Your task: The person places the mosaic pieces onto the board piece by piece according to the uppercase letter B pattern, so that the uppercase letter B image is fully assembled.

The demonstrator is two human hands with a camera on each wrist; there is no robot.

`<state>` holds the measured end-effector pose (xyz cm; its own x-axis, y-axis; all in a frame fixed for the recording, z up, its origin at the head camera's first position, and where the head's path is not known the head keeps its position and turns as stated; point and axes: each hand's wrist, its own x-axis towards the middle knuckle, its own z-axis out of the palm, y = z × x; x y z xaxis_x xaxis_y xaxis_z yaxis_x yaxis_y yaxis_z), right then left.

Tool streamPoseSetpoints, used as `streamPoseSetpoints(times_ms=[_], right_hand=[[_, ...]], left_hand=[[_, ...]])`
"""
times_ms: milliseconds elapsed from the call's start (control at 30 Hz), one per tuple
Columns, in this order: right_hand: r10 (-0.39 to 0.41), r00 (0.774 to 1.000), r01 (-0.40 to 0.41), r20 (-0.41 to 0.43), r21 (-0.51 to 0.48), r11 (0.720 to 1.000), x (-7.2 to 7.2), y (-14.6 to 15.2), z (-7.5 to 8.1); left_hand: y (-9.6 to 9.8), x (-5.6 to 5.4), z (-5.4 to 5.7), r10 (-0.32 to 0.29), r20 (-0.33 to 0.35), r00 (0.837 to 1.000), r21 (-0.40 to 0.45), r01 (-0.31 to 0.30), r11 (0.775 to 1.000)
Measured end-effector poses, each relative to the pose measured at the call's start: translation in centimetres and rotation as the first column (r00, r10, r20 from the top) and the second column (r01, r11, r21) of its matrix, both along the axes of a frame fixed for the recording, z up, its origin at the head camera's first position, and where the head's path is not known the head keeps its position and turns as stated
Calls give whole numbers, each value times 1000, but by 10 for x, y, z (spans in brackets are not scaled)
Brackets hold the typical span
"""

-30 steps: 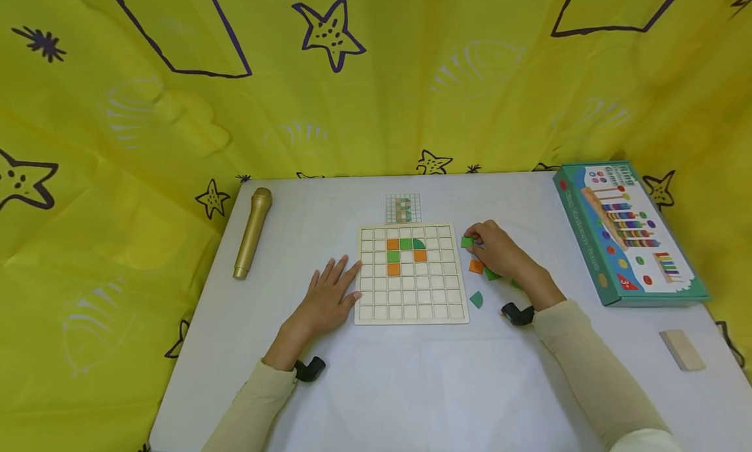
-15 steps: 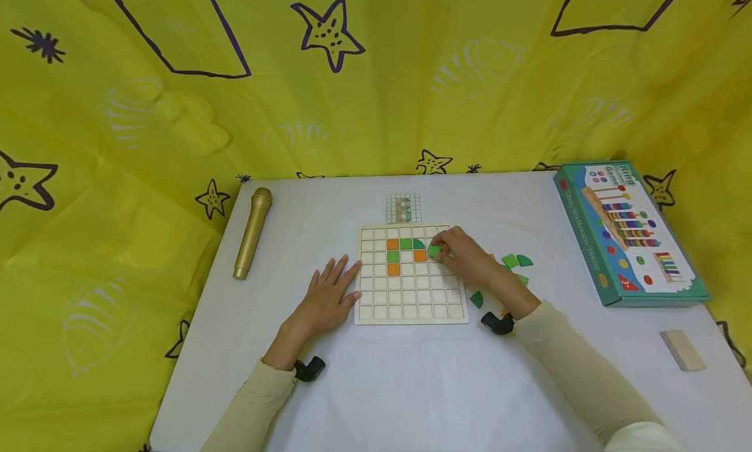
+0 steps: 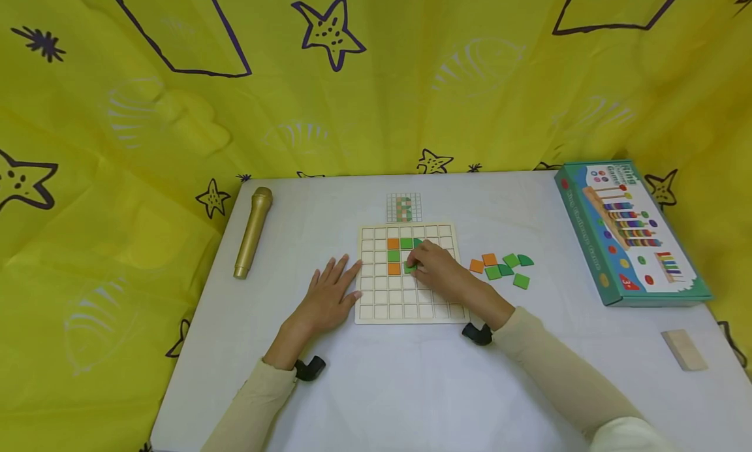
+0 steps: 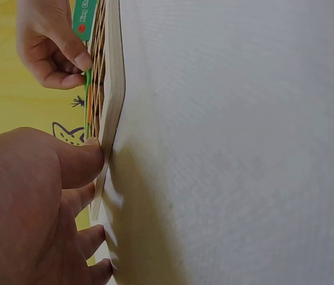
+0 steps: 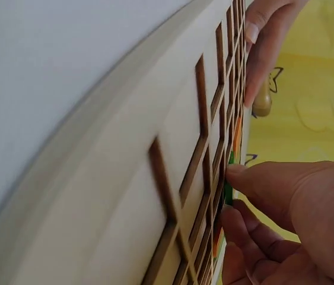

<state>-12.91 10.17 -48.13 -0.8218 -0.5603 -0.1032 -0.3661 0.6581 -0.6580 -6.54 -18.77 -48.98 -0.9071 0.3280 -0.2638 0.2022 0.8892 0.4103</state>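
Observation:
A wooden grid board (image 3: 376, 313) lies on the white table. Orange and green tiles fill some of its cells, among them an orange square tile (image 3: 393, 269) and a green square tile (image 3: 407, 243). My right hand (image 3: 442, 272) pinches another green tile (image 5: 228, 195) between thumb and fingers at the board, beside that orange square; its fingers partly cover nearby cells. At the board's left edge rests my left hand (image 3: 329, 300), fingers spread and fairly straight. In the left wrist view, the thumb (image 4: 82, 163) touches the board's edge.
Loose orange and green tiles (image 3: 492, 272) lie right of the board. A small pattern card (image 3: 404, 208) sits just behind it. Toward the left is a gold microphone (image 3: 252, 233); a game box (image 3: 634, 236) and a wooden block (image 3: 684, 350) are at the right.
My right hand has carried the green tile leftward from the loose tiles, across the board's right side, to a cell near its middle. My left hand has stayed still.

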Motion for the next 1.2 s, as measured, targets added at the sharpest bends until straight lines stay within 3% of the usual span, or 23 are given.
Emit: streamPoseSetpoints(times_ms=[167, 467, 633, 833, 1033, 1200], right_hand=[[27, 998, -27, -47, 13, 1000, 4, -5, 2], [-3, 994, 7, -105, 43, 999, 9, -5, 4], [-62, 994, 67, -86, 47, 997, 11, 8, 11], [-176, 983, 180, -52, 101, 978, 6, 48, 24], [-285, 959, 284, -7, 123, 951, 5, 108, 30], [-324, 944, 309, 57, 186, 933, 7, 157, 28]], left_hand=[[0, 1, 0, 0, 7, 1000, -1, 0, 1000], [0, 2, 1, 6, -12, 1000, 17, -5, 1000], [0, 2, 2, 4, -5, 1000, 18, -4, 1000], [-1, 1, 1, -3, 0, 1000, 13, 3, 1000], [-1, 1, 2, -5, -4, 1000, 12, 5, 1000], [0, 2, 3, -4, -3, 1000, 10, 4, 1000]])
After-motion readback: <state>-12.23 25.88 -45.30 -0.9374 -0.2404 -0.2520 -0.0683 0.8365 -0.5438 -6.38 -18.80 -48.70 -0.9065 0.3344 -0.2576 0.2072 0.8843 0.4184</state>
